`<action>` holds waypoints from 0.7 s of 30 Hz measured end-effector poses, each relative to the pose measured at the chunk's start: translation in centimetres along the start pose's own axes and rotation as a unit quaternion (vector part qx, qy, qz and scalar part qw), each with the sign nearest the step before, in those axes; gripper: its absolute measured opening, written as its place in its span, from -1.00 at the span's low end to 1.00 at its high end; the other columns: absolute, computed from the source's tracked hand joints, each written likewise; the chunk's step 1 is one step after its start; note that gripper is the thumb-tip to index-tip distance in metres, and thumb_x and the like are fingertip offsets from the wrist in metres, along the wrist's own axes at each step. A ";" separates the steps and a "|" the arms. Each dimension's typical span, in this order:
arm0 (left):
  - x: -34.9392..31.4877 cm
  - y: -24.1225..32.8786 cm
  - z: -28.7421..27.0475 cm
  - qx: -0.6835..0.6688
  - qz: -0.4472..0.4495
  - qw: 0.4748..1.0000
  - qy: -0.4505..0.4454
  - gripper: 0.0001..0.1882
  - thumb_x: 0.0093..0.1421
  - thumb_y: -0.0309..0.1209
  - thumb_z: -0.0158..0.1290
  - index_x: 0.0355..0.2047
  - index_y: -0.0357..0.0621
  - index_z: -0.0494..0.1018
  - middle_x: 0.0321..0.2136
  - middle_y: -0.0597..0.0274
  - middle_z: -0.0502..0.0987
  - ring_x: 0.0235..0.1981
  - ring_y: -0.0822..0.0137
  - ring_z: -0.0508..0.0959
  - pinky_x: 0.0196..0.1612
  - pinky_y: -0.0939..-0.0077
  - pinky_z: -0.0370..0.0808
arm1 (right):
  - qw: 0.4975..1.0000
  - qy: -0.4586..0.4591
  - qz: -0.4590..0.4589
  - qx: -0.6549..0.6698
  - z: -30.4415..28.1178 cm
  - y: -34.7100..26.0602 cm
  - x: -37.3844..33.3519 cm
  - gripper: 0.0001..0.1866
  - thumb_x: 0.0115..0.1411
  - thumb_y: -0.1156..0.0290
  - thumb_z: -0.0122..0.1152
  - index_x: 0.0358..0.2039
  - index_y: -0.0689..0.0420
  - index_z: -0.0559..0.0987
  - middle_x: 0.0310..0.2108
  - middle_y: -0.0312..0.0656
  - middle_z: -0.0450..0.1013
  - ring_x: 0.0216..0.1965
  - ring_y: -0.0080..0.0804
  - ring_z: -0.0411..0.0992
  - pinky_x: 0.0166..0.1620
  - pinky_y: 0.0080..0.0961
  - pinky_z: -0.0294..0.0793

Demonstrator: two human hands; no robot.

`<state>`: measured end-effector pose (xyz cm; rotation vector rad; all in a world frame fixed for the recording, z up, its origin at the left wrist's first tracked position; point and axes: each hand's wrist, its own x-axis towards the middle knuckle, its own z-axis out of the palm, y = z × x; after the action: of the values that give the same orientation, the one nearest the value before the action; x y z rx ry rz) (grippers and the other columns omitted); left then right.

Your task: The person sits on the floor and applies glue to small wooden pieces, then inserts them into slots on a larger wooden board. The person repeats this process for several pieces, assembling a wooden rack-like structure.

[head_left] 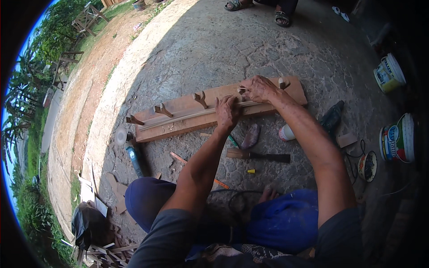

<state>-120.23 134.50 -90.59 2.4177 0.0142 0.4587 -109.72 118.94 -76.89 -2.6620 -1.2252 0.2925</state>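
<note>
A long wooden board [174, 128] lies on the ground ahead of me, with a row of forked wooden pegs [201, 99] standing along it. Thin wooden strips [187, 117] run lengthwise over the board beside the pegs. My left hand [227, 110] presses down on the strips near the board's middle, its fingers curled over them. Just to its right, my right hand [260, 89] has its fingers closed around a wooden peg [241, 90], which they partly hide. Past my right hand, another peg [283, 83] stands near the board's right end.
Between me and the board lie a wood-handled chisel [239, 154], a stone [251, 136] and a yellow cap [251, 171]. An angle grinder [134, 160] is at left, a green power tool [331, 117] at right. Buckets [389, 73] stand far right. Another person's sandalled foot [282, 18] shows ahead.
</note>
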 end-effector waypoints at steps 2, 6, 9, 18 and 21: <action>-0.1 -0.3 0.1 0.000 0.003 1.000 0.005 -0.50 0.14 -0.13 0.23 0.04 -0.10 0.54 0.04 0.17 0.55 0.18 0.12 0.46 0.42 -0.17 -0.01 | 1.000 0.001 0.009 0.001 0.0 -0.3 0.0 -0.66 0.11 0.19 0.31 -0.16 0.10 0.59 -0.27 0.08 0.58 -0.17 0.10 0.55 -0.09 -0.10 0.54; 0.0 -0.4 0.3 -0.007 0.010 1.000 0.011 -0.51 0.14 -0.13 0.23 0.03 -0.10 0.54 0.03 0.17 0.55 0.17 0.12 0.46 0.41 -0.17 -0.01 | 1.000 0.006 0.015 -0.003 0.3 -0.1 0.1 -0.71 0.17 0.19 0.25 -0.18 0.07 0.62 -0.25 0.05 0.60 -0.16 0.05 0.59 -0.10 -0.10 0.59; 0.0 -0.2 0.3 -0.003 0.005 1.000 0.007 -0.51 0.13 -0.13 0.23 0.02 -0.09 0.54 0.03 0.17 0.55 0.17 0.12 0.46 0.41 -0.18 -0.01 | 1.000 0.008 0.027 -0.003 0.4 0.0 0.1 -0.71 0.16 0.17 0.26 -0.19 0.07 0.63 -0.26 0.04 0.61 -0.17 0.05 0.59 -0.11 -0.11 0.59; 0.0 -0.1 0.2 0.002 0.001 1.000 0.007 -0.51 0.12 -0.15 0.24 0.03 -0.07 0.53 0.04 0.17 0.54 0.19 0.13 0.45 0.42 -0.14 -0.01 | 0.998 0.011 -0.059 0.033 0.1 1.2 0.3 -0.67 0.10 0.13 0.30 -0.20 0.07 0.60 -0.29 0.04 0.59 -0.21 0.05 0.57 -0.14 -0.12 0.55; 0.0 -0.2 0.3 0.002 0.003 1.000 0.007 -0.51 0.12 -0.13 0.24 0.02 -0.08 0.53 0.03 0.17 0.55 0.18 0.12 0.45 0.41 -0.17 -0.02 | 0.997 0.012 -0.067 0.032 0.2 1.4 0.3 -0.65 0.10 0.12 0.31 -0.20 0.07 0.59 -0.31 0.04 0.58 -0.23 0.07 0.56 -0.16 -0.11 0.54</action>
<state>-120.11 134.51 -90.91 2.4188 0.0131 0.4779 -108.55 118.29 -77.50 -2.5079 -1.3564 0.2736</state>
